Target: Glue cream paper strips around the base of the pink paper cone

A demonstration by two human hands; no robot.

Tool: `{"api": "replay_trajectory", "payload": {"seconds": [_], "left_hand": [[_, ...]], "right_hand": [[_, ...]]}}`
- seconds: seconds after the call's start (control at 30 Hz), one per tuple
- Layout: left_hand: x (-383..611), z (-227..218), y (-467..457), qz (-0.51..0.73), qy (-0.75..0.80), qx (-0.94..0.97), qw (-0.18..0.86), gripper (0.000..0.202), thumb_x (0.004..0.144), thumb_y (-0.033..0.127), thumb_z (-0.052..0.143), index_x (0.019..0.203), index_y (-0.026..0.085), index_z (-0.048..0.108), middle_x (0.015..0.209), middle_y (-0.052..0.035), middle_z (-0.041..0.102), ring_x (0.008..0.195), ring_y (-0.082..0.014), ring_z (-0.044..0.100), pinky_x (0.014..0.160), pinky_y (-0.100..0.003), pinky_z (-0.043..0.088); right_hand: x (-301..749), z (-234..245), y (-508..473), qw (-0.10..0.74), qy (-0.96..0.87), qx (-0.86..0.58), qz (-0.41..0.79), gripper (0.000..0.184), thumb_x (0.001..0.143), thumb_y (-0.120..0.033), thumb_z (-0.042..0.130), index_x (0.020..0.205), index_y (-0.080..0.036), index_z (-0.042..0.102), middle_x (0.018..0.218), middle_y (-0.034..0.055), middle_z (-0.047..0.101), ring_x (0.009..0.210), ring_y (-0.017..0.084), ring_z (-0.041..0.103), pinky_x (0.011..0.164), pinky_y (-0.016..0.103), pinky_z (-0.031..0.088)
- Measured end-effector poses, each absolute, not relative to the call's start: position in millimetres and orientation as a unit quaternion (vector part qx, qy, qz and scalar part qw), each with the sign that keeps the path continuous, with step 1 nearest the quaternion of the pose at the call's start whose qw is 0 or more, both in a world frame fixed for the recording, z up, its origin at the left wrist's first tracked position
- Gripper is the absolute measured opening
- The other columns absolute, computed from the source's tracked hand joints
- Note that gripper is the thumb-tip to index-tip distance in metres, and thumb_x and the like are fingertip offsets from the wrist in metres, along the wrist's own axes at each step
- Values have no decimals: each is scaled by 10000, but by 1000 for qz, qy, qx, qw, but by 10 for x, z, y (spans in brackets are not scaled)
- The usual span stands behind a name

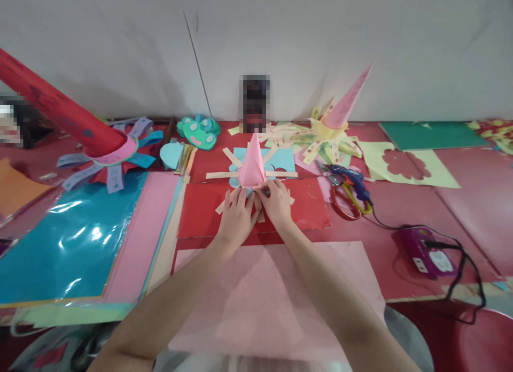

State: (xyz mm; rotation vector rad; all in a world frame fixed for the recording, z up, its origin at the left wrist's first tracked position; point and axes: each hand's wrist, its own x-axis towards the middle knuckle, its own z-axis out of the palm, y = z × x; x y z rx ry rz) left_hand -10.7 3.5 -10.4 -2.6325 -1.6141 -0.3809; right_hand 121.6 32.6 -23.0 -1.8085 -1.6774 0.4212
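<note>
A small pink paper cone stands upright on a red sheet, with beige paper strips fanned out under its base over a light blue cut-out. My left hand and my right hand meet at the near rim of the cone. The fingertips of both hands are pinched together on a beige strip at the cone's base. A large pale pink sheet lies under my forearms.
Red-handled scissors and a blue glue gun lie right of the hands, its cord running to a purple power strip. A finished pink cone with yellow strips stands behind, a red cone at left, glossy teal paper beside it.
</note>
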Motion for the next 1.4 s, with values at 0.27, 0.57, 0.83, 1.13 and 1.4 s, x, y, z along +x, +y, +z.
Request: {"api": "replay_trajectory", "payload": {"seconds": [0.27, 0.57, 0.83, 1.13, 1.4], "left_hand": [[-100, -96, 25, -115, -517, -848, 29, 407, 889, 234, 493, 1260, 73, 538, 1288, -219, 519, 1270, -347, 446, 1094, -560, 297], [-129, -86, 10, -121, -520, -845, -1, 385, 907, 247, 474, 1269, 134, 544, 1310, -218, 506, 1278, -355, 436, 1049, -587, 345], [-212, -55, 89, -160, -512, -844, -9, 392, 895, 273, 520, 1274, 172, 528, 1251, -169, 539, 1233, -315, 479, 1067, -559, 337], [-204, -3, 66, -255, -486, -835, 23, 164, 888, 199, 482, 906, 193, 645, 866, -79, 632, 821, -205, 600, 749, -349, 476], [-266, 53, 98, -260, -430, -864, 29, 185, 890, 151, 460, 788, 185, 611, 736, -35, 613, 698, -165, 563, 664, -294, 433]], "right_hand": [[1209, -240, 345, 337, -617, -692, 162, 177, 907, -320, 468, 827, -209, 581, 913, 53, 630, 895, 216, 556, 802, 346, 344], [1205, -132, 211, 440, -550, -696, 138, 312, 948, -337, 306, 870, -211, 580, 875, 83, 610, 827, 196, 568, 704, 306, 424], [1165, -95, 142, 428, -548, -710, 113, 340, 948, -346, 327, 825, -205, 611, 759, 64, 602, 702, 171, 564, 600, 275, 418], [1142, -125, 120, 418, -561, -709, 91, 270, 920, -330, 418, 798, -205, 624, 725, 43, 583, 631, 138, 539, 556, 248, 410], [1135, -108, 136, 411, -567, -708, 97, 301, 924, -330, 402, 777, -199, 629, 677, 30, 561, 592, 126, 506, 527, 230, 386]]}}
